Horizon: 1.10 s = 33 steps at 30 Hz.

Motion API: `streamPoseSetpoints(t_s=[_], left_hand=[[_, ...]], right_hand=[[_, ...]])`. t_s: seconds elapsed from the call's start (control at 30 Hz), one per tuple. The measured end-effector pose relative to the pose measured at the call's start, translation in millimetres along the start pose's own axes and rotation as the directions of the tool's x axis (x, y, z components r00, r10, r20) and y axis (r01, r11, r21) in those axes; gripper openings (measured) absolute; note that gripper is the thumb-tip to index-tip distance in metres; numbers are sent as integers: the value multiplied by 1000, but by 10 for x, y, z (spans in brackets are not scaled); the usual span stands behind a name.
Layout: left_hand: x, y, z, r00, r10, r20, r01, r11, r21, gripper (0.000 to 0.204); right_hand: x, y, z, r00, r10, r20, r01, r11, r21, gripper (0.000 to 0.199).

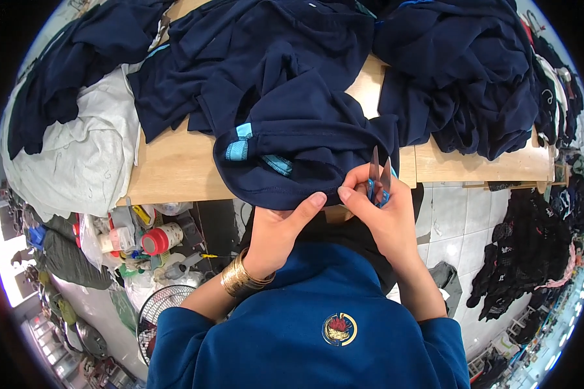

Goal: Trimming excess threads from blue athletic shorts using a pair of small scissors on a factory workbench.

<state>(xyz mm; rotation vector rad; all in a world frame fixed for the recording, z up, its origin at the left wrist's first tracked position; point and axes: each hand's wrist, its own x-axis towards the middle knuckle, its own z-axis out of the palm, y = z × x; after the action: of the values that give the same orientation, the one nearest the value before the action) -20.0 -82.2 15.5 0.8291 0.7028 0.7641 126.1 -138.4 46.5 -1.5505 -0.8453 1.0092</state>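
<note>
A navy garment (292,175) with light blue patches lies bunched over the front edge of the wooden table (175,165). My left hand (271,236) is closed on its near hem, the thumb on top and the other fingers hidden beneath the cloth. In my right hand (390,220) is a small pair of scissors (374,172) with blue handles. Its blades point away from me and stand apart. The thumb and forefinger of that same hand pinch the hem, a short way right of my left thumb.
More navy garments (240,52) cover the table behind, and another navy heap (461,71) sits at right. White cloth (91,149) hangs over the left end. Below left are a red-lidded container (162,240) and a fan (165,311). Black lace clothing (522,253) is at far right.
</note>
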Motion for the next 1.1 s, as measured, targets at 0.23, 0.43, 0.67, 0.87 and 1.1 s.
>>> streamPoseSetpoints(t_s=[0.23,0.43,0.67,0.87,1.1], left_hand=[[8,67,13,985,-174,19,175,984,-36,31],[12,110,54,980,-201,0,201,978,-58,30],[21,132,46,979,-202,0,201,975,-96,24],[19,138,50,980,-201,-6,200,977,-76,23],[13,110,41,980,-198,-7,197,980,-36,23]], right_hand=[[-23,-25,-67,999,13,-36,-11,999,35,17],[-110,63,-193,920,-392,-14,315,761,-567,35],[-86,86,-256,868,-485,104,359,471,-806,32],[-76,96,-249,841,-523,135,388,410,-825,30],[-81,80,-262,843,-522,132,386,414,-824,30]])
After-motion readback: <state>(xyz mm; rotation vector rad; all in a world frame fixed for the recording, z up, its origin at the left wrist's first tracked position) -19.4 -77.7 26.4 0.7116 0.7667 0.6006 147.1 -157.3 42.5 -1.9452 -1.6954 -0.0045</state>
